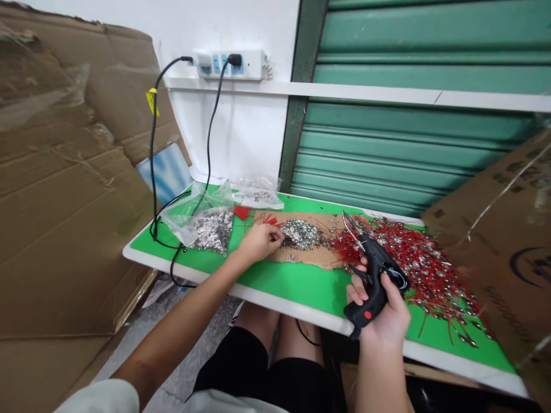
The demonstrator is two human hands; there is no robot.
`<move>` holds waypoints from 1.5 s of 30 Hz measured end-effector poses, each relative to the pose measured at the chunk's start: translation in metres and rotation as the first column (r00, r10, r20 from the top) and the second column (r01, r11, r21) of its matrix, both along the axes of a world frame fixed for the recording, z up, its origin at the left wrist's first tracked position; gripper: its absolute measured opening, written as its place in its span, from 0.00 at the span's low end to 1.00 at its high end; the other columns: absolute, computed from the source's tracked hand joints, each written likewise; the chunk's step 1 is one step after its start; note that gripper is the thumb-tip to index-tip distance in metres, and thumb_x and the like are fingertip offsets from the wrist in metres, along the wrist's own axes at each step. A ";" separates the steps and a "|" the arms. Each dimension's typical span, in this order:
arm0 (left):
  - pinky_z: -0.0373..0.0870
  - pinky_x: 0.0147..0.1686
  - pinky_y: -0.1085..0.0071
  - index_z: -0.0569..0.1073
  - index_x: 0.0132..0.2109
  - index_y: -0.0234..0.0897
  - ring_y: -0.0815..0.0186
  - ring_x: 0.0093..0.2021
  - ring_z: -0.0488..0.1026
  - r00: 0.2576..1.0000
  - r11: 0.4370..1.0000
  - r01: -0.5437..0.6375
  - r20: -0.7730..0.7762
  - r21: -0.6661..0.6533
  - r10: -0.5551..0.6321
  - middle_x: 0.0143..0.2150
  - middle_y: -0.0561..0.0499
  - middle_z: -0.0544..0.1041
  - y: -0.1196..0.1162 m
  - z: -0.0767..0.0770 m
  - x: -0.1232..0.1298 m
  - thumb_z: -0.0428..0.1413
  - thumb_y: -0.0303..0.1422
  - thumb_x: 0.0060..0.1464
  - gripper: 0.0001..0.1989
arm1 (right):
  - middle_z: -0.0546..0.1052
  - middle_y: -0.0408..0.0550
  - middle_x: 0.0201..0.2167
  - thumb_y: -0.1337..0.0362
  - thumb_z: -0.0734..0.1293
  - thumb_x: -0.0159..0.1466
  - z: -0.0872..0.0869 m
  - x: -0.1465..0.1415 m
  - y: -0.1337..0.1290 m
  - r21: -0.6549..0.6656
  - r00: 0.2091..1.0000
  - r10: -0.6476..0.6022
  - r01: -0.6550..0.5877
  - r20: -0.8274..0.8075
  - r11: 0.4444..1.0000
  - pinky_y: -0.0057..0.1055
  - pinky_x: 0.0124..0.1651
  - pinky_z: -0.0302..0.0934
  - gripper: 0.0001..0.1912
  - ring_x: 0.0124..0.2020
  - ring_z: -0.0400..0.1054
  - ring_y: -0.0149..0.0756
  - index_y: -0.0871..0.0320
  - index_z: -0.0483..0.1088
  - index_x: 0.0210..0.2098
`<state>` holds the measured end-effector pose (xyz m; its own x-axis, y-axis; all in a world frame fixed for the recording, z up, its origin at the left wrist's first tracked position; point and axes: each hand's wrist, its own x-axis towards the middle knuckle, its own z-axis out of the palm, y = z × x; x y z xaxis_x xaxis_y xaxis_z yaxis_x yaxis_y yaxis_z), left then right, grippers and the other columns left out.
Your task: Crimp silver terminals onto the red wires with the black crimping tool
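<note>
My right hand [383,315] grips a black soldering gun [376,281] by its handle, with a finger by the trigger and the thin metal tip pointing up and away. My left hand [262,242] is closed in a pinch at the left edge of a pile of small shiny metal pieces [301,234]. Whatever its fingertips hold is too small to make out. The pile lies on a strip of brown cardboard [312,258]. Red wires [264,218] lie just beyond my left hand. Right of the gun spreads a big heap of red wires with metal pieces [424,264].
A clear bag of metal pieces [213,229] and a second bag [258,195] sit on the green tabletop [297,281]. Black cables [209,132] run from a wall socket strip [252,64]. Large cardboard boxes [64,189] flank the table; a green shutter [413,137] stands behind.
</note>
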<state>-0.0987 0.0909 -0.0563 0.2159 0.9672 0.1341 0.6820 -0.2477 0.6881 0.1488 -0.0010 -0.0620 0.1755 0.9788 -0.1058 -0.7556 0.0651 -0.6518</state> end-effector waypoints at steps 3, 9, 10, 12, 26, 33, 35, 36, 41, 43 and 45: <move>0.65 0.30 0.75 0.81 0.35 0.37 0.70 0.28 0.73 0.998 0.998 -0.054 -0.028 -0.030 0.053 0.29 0.53 0.80 0.000 0.000 0.000 0.57 0.29 0.50 0.07 | 0.73 0.47 0.34 0.61 0.71 0.56 0.000 0.000 0.000 0.000 0.999 -0.003 0.003 0.035 1.000 0.21 0.16 0.56 0.14 0.19 0.54 0.23 0.59 0.74 0.41; 0.68 0.35 0.72 0.80 0.36 0.41 0.64 0.37 0.76 0.980 0.993 -0.101 -0.167 0.062 0.111 0.35 0.52 0.81 -0.005 -0.002 -0.003 0.58 0.32 0.51 0.06 | 0.74 0.48 0.36 0.62 0.70 0.57 0.002 -0.001 0.000 -0.022 1.000 -0.011 0.012 0.023 1.000 0.22 0.16 0.56 0.12 0.19 0.54 0.24 0.59 0.74 0.40; 0.68 0.36 0.71 0.80 0.36 0.40 0.64 0.38 0.75 0.978 0.992 -0.090 -0.179 0.086 0.104 0.36 0.51 0.80 -0.006 -0.003 -0.003 0.58 0.33 0.51 0.06 | 0.74 0.48 0.36 0.62 0.70 0.57 0.002 -0.001 0.000 -0.027 1.000 -0.008 0.009 0.022 1.000 0.22 0.16 0.55 0.13 0.19 0.54 0.24 0.59 0.74 0.41; 0.69 0.37 0.72 0.79 0.38 0.40 0.64 0.39 0.75 0.974 0.988 -0.101 -0.190 0.120 0.123 0.37 0.50 0.79 -0.006 -0.003 -0.006 0.58 0.34 0.52 0.07 | 0.73 0.47 0.35 0.62 0.70 0.57 0.002 -0.001 0.000 -0.032 1.000 -0.003 0.003 0.025 0.999 0.21 0.16 0.55 0.14 0.19 0.53 0.23 0.59 0.74 0.42; 0.63 0.30 0.73 0.74 0.32 0.38 0.62 0.36 0.73 0.882 0.947 -0.280 -0.347 0.158 0.319 0.34 0.47 0.76 0.019 0.002 -0.028 0.53 0.33 0.55 0.07 | 0.73 0.46 0.34 0.61 0.71 0.57 0.003 -0.003 0.000 -0.013 0.995 0.016 -0.015 0.101 1.000 0.22 0.18 0.55 0.12 0.20 0.54 0.24 0.58 0.74 0.40; 0.65 0.37 0.71 0.70 0.38 0.38 0.64 0.38 0.70 0.929 0.925 -0.291 -0.158 0.243 0.333 0.37 0.48 0.73 -0.003 -0.004 -0.038 0.50 0.32 0.57 0.06 | 0.75 0.48 0.36 0.60 0.71 0.56 0.003 -0.005 0.004 -0.076 0.991 0.037 -0.027 0.128 0.997 0.22 0.17 0.55 0.12 0.19 0.54 0.23 0.58 0.75 0.39; 0.65 0.37 0.70 0.68 0.39 0.38 0.65 0.36 0.69 0.932 0.919 -0.315 -0.106 0.236 0.346 0.36 0.49 0.72 -0.014 -0.009 -0.038 0.46 0.31 0.59 0.06 | 0.76 0.49 0.35 0.59 0.71 0.56 0.003 -0.006 0.006 -0.096 0.978 0.079 -0.062 0.191 0.993 0.22 0.17 0.55 0.13 0.19 0.54 0.23 0.58 0.76 0.39; 0.65 0.37 0.70 0.67 0.39 0.38 0.65 0.36 0.69 0.934 0.919 -0.319 -0.087 0.233 0.346 0.35 0.49 0.72 -0.019 -0.012 -0.038 0.45 0.30 0.59 0.07 | 0.76 0.49 0.35 0.58 0.71 0.56 0.003 -0.007 0.007 -0.109 0.969 0.103 -0.080 0.225 0.991 0.22 0.17 0.55 0.14 0.18 0.54 0.23 0.59 0.76 0.39; 0.65 0.38 0.69 0.68 0.36 0.37 0.64 0.37 0.69 0.951 0.929 -0.269 -0.082 0.253 0.297 0.35 0.47 0.72 -0.020 -0.016 -0.032 0.45 0.31 0.59 0.07 | 0.77 0.51 0.34 0.59 0.73 0.53 0.005 -0.012 0.010 -0.171 0.928 0.194 -0.145 0.319 0.974 0.23 0.16 0.55 0.16 0.17 0.55 0.24 0.60 0.77 0.40; 0.65 0.38 0.69 0.69 0.36 0.37 0.64 0.38 0.69 0.958 0.939 -0.221 -0.123 0.262 0.260 0.35 0.47 0.73 -0.010 -0.012 -0.028 0.47 0.32 0.58 0.07 | 0.77 0.51 0.34 0.60 0.73 0.52 0.006 -0.013 0.011 -0.179 0.927 0.201 -0.150 0.318 0.972 0.23 0.16 0.55 0.16 0.17 0.55 0.24 0.60 0.77 0.39; 0.65 0.38 0.69 0.70 0.35 0.37 0.63 0.39 0.70 0.957 0.947 -0.199 -0.158 0.254 0.243 0.35 0.47 0.73 0.000 -0.006 -0.025 0.48 0.32 0.58 0.07 | 0.77 0.51 0.33 0.60 0.73 0.52 0.006 -0.012 0.011 -0.175 0.931 0.190 -0.140 0.311 0.975 0.24 0.16 0.55 0.16 0.17 0.54 0.24 0.60 0.77 0.39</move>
